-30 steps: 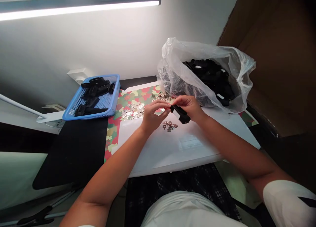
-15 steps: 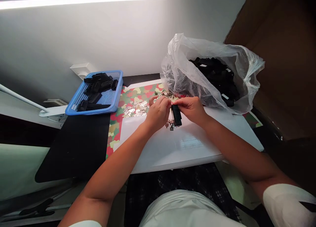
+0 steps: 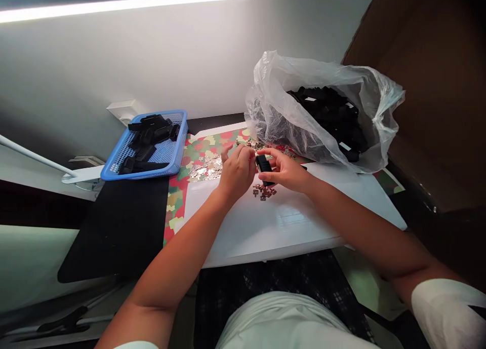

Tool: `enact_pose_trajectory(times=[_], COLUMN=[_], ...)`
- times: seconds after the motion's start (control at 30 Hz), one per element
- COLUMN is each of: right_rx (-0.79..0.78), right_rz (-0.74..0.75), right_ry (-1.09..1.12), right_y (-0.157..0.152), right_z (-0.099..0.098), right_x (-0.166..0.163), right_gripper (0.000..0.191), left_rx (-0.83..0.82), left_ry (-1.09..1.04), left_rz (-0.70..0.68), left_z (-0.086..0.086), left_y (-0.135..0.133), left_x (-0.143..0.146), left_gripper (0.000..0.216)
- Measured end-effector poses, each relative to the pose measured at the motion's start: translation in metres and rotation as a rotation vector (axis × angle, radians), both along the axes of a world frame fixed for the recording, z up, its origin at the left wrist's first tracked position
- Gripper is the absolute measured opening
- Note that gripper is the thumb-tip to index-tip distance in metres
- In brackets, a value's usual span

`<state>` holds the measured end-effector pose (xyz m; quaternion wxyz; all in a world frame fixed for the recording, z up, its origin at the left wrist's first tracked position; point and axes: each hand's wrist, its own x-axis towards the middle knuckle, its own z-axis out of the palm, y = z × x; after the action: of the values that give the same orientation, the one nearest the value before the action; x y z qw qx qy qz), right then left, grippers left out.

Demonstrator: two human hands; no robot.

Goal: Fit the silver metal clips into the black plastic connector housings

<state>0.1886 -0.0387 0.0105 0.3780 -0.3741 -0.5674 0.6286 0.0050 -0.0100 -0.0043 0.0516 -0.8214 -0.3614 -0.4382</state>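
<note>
Our right hand [image 3: 284, 170] pinches a black plastic housing [image 3: 264, 163], we cannot tell what our curled left hand [image 3: 237, 174] holds, and a slip could scatter the metal pieces [image 3: 264, 192] just below.

No readable text or labels

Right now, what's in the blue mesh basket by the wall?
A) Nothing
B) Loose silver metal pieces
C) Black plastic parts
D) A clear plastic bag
C: the blue mesh basket holds a heap of black plastic parts, while the loose silver metal pieces lie outside it on the patterned sheet.
</note>
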Motion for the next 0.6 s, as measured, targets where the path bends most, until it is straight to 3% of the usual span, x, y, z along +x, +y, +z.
enact_pose_trajectory(times=[0.13, 0.37, 0.6], right_rx=[0.033, 0.092, 0.087], right_rz=[0.005, 0.007, 0.026], right_ry=[-0.006, -0.086, -0.116], right_y=[-0.002, -0.004, -0.006], right_z=[-0.002, 0.002, 0.001], right_x=[-0.002, 0.001, -0.001], right_gripper=[0.059, 0.067, 0.068], left_rx=[-0.031, -0.007, -0.109], left_ry=[-0.012, -0.100, -0.084], left_rz=[-0.014, -0.036, -0.034], left_z=[0.002, 0.008, 0.012], left_y=[-0.001, -0.003, -0.005], left_x=[-0.001, -0.002, -0.003], left_gripper=[0.010, 0.007, 0.009])
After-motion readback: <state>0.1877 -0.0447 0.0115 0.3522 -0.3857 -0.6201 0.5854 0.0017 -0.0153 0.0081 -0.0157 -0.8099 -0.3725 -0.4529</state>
